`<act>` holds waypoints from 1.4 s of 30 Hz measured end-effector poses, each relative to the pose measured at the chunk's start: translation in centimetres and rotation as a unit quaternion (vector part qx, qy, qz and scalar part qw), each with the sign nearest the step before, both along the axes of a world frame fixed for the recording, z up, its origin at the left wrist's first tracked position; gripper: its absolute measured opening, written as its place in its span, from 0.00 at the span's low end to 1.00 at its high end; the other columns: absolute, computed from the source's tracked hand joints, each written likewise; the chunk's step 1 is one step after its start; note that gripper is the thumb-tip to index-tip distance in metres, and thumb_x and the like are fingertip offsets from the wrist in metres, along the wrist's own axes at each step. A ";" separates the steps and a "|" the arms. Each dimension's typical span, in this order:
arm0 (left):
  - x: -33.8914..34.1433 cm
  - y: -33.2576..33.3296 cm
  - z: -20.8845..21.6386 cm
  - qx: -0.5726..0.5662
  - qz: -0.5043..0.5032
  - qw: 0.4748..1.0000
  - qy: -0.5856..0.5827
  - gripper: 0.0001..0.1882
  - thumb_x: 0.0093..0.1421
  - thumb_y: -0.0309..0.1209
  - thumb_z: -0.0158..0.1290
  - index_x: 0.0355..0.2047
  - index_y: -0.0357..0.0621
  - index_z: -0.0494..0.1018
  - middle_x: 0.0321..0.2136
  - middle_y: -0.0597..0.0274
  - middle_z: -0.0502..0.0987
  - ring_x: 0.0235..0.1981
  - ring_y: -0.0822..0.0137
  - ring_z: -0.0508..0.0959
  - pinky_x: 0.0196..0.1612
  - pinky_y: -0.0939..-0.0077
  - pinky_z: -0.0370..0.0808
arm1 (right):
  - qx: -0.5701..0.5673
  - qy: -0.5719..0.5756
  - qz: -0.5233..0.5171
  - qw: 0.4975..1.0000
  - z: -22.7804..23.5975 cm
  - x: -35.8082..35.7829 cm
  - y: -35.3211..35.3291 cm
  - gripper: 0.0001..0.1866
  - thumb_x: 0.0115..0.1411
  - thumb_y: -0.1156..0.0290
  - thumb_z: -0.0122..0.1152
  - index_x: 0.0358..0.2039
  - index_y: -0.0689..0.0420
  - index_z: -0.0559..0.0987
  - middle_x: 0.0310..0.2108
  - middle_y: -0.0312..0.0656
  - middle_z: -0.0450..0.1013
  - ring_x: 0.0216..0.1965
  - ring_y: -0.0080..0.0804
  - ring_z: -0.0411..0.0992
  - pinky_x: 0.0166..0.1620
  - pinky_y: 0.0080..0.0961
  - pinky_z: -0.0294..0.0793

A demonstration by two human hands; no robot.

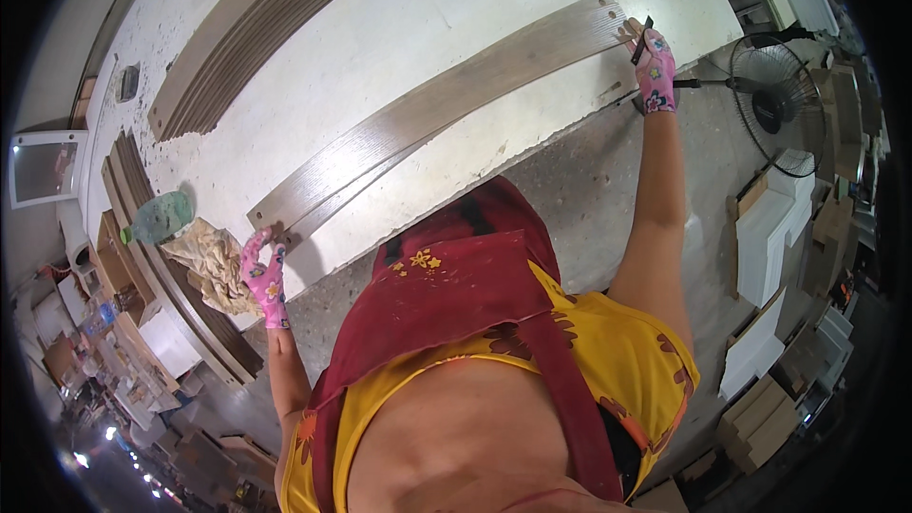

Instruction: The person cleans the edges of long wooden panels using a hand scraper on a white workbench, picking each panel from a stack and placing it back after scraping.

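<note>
A long grey-brown wooden plank (437,100) lies slantwise across the white worktable, with small holes near its ends. Its near-left end is between the fingers of my left hand (264,271), which wears a pink flowered glove with bare fingertips. My right hand (655,66), gloved the same way, is at the plank's far-right end. It is closed on a slim black tool (642,41), whose exact kind I cannot make out. The fingertips of that hand reach to the plank's edge.
A stack of similar planks (256,28) lies on the worktable's (532,133) far side. At left are a green-tinted plastic bottle (161,217), a crumpled beige cloth (214,261) and more long strips (176,271). A black fan (777,104) stands right, near boxes (769,228).
</note>
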State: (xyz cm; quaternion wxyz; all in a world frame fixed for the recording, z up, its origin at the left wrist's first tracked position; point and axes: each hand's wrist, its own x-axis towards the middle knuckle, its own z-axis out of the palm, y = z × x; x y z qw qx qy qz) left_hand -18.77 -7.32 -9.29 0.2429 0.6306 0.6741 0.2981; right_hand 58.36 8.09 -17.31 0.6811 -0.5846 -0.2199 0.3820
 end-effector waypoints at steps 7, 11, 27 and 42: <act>12.6 10.0 2.1 0.096 -0.298 0.931 0.189 0.50 0.39 0.65 0.56 0.54 0.38 0.63 0.52 0.52 0.68 0.57 0.54 0.63 0.61 0.55 0.56 | 0.058 0.015 -0.066 0.996 0.1 -3.6 -0.1 0.11 0.63 0.69 0.49 0.43 0.62 0.71 0.44 0.47 0.73 0.35 0.28 0.71 0.39 0.21 0.71; 17.3 12.6 0.8 0.038 -0.347 0.919 0.182 0.50 0.38 0.58 0.62 0.53 0.35 0.62 0.50 0.48 0.68 0.52 0.52 0.67 0.55 0.59 0.63 | 0.004 -0.012 -0.119 0.993 0.5 -4.8 -0.3 0.17 0.64 0.70 0.47 0.49 0.66 0.65 0.51 0.55 0.66 0.49 0.38 0.68 0.54 0.29 0.69; 14.2 13.7 2.8 0.051 -0.337 0.908 0.243 0.47 0.41 0.52 0.63 0.57 0.40 0.58 0.52 0.48 0.64 0.54 0.53 0.65 0.57 0.58 0.62 | 0.134 0.036 -0.136 0.981 -2.2 -4.2 -1.0 0.19 0.62 0.72 0.47 0.50 0.70 0.64 0.52 0.57 0.65 0.54 0.46 0.65 0.59 0.36 0.62; 12.6 33.3 14.8 0.094 -0.227 0.948 0.204 0.43 0.36 0.39 0.67 0.55 0.46 0.65 0.45 0.55 0.71 0.49 0.60 0.70 0.55 0.70 0.65 | 0.092 0.030 -0.162 0.982 -1.3 -5.3 -1.0 0.12 0.60 0.74 0.54 0.43 0.64 0.71 0.45 0.49 0.73 0.42 0.35 0.72 0.49 0.25 0.69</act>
